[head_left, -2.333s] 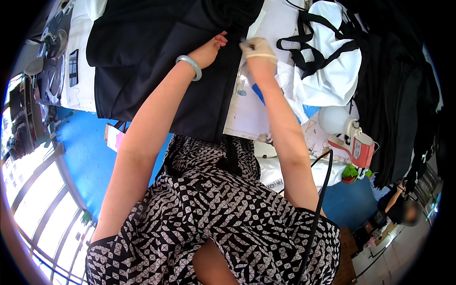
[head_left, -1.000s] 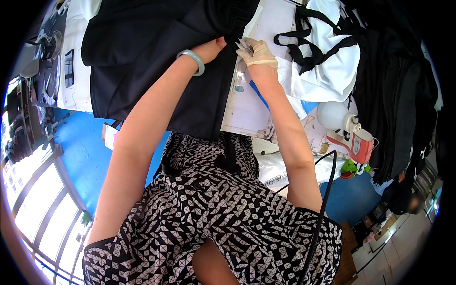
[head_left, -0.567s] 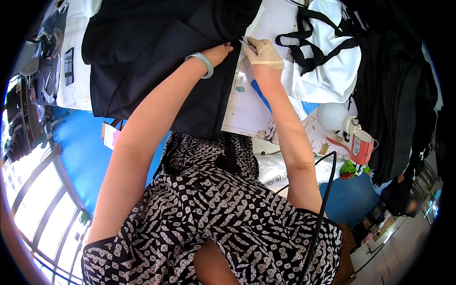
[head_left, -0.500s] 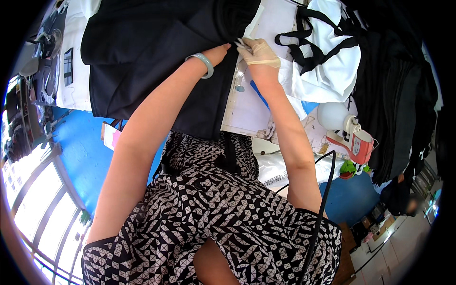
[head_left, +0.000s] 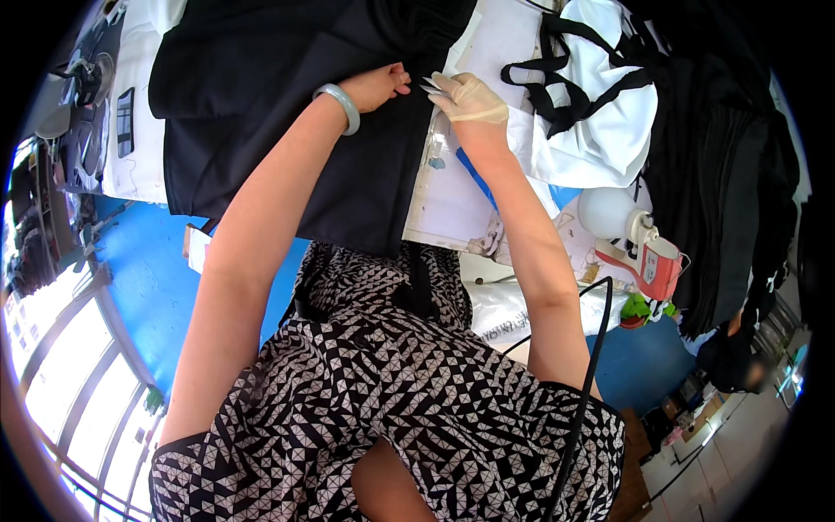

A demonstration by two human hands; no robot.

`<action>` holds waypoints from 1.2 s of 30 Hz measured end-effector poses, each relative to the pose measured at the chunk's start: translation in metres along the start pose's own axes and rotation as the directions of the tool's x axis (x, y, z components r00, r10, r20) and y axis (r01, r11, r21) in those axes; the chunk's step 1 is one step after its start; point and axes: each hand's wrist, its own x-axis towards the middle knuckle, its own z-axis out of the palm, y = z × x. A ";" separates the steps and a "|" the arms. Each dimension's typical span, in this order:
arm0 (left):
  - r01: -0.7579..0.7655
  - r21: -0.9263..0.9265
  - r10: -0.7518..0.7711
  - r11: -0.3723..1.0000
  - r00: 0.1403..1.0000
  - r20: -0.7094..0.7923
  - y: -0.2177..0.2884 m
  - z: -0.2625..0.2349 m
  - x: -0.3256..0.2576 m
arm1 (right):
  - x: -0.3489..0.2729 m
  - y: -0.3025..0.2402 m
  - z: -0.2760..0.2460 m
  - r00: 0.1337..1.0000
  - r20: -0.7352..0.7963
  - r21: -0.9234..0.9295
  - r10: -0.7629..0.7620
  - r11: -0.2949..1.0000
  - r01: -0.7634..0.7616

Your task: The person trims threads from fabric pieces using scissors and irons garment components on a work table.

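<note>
Black cloth lies in folded layers over the white table and hangs past its near edge. Just above the cloth is my left hand, bare, with a pale bangle at the wrist. Its fingers are curled in and pinched together; whatever they may hold is too small to see. My right hand wears a thin pale glove and grips small thread snips. The pointed blades stick out toward the cloth's right edge, slightly apart, while the handles are hidden in my palm.
White fabric with black straps lies right of my right hand. A red-and-white device with a round white part stands at the table's right edge. Black garments hang in a stack farther right. A black cable runs past my right arm.
My left hand has drawn back left, away from the cloth's edge and the snips, and its fingers have curled in. My right hand has shifted very slightly left with the snips.
</note>
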 end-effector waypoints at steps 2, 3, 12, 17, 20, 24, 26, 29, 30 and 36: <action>0.000 0.012 0.000 1.000 1.000 0.006 0.000 0.001 0.001 | 0.005 0.000 0.006 0.999 0.048 -0.050 -0.018 0.999 0.020; 0.000 0.022 0.000 1.000 1.000 0.008 0.001 0.000 0.001 | 0.008 0.000 0.008 0.994 0.098 -0.097 -0.037 0.994 0.047; 0.006 -0.016 -0.006 1.000 1.000 -0.021 0.002 0.000 -0.003 | 0.007 0.005 0.003 0.974 0.091 0.115 0.206 0.970 -0.216; 0.013 -0.001 -0.013 1.000 1.000 -0.007 0.002 0.000 0.000 | 0.011 0.004 0.015 0.992 0.023 0.032 0.121 0.992 -0.122; 0.014 -0.015 -0.014 1.000 1.000 -0.009 0.001 0.001 0.001 | 0.014 0.002 0.014 0.995 0.031 0.008 0.094 0.996 -0.094; 0.016 -0.030 -0.016 0.999 1.000 -0.022 -0.001 0.000 -0.001 | 0.017 0.002 0.005 0.970 0.060 0.121 0.233 0.963 -0.239; 0.015 -0.039 -0.015 0.999 1.000 -0.016 -0.001 -0.002 0.000 | 0.013 0.011 0.011 0.899 -0.029 0.378 0.437 0.838 -0.395; 0.018 -0.029 -0.018 0.999 1.000 0.011 0.002 -0.003 0.000 | 0.014 0.015 0.019 0.724 -0.064 0.697 0.687 0.550 -0.461; 0.020 -0.014 -0.020 1.000 1.000 0.022 0.002 -0.005 -0.001 | 0.021 0.010 0.021 0.749 -0.109 0.619 0.654 0.634 -0.463; 0.012 -0.023 -0.011 1.000 0.999 0.030 0.005 0.000 0.003 | 0.047 0.014 0.017 0.753 0.106 0.385 0.650 0.671 -0.634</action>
